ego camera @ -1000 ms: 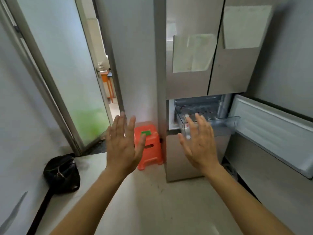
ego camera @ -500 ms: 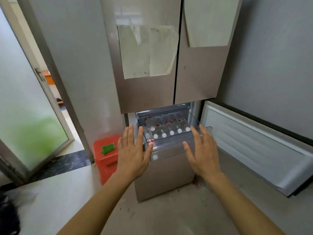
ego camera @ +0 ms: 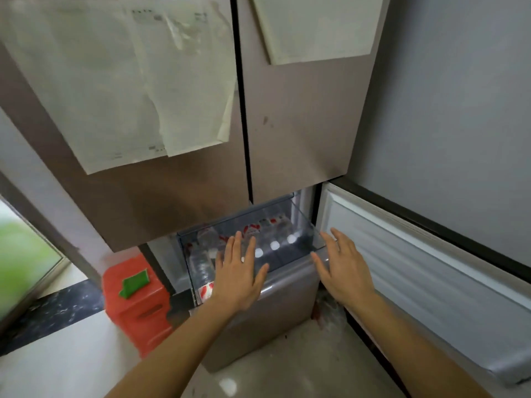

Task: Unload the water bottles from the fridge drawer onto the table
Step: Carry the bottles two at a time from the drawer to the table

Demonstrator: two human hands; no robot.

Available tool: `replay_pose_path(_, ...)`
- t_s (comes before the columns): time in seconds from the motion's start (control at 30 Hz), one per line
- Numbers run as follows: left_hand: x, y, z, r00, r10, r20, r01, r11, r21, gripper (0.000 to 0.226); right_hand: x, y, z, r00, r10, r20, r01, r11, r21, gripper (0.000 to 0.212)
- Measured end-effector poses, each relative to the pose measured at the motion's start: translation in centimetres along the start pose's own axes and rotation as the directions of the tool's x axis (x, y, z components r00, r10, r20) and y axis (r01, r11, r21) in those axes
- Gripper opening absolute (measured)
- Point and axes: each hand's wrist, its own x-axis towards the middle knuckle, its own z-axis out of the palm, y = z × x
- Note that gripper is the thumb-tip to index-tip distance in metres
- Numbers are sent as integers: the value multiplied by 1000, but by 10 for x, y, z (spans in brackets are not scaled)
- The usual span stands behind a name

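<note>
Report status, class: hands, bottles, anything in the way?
Left hand and right hand open, empty. Bottles in the drawer, none out. Nothing in the way.

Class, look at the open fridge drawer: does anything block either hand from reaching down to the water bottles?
Nothing visible does. The clear plastic drawer is pulled out and open-topped; the white-capped water bottles lie exposed, with the left hand over them and the right hand beside the drawer.

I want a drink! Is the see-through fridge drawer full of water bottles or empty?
Not empty. The clear drawer is pulled out, and water bottles with white caps and red labels lie inside. How many, I cannot tell.
</note>
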Motion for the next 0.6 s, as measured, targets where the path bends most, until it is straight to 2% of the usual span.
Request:
replay_pose_path(0.2, 76, 16, 35, 979, -156, 129, 161, 987, -28, 69, 102, 36, 30, 958, -139, 250, 126, 990, 69, 52)
replay_pose_path(0.4, 140, 29, 63, 918, -310, 246, 327, 945, -30, 63, 186, 56, 67, 804, -232, 548, 176, 972, 153, 39)
replay_pose_path(0.6, 168, 25, 95, 871, -375, 317, 388, 921, 23, 64, 218, 57, 111, 696, -212, 686, 204, 974, 95, 50)
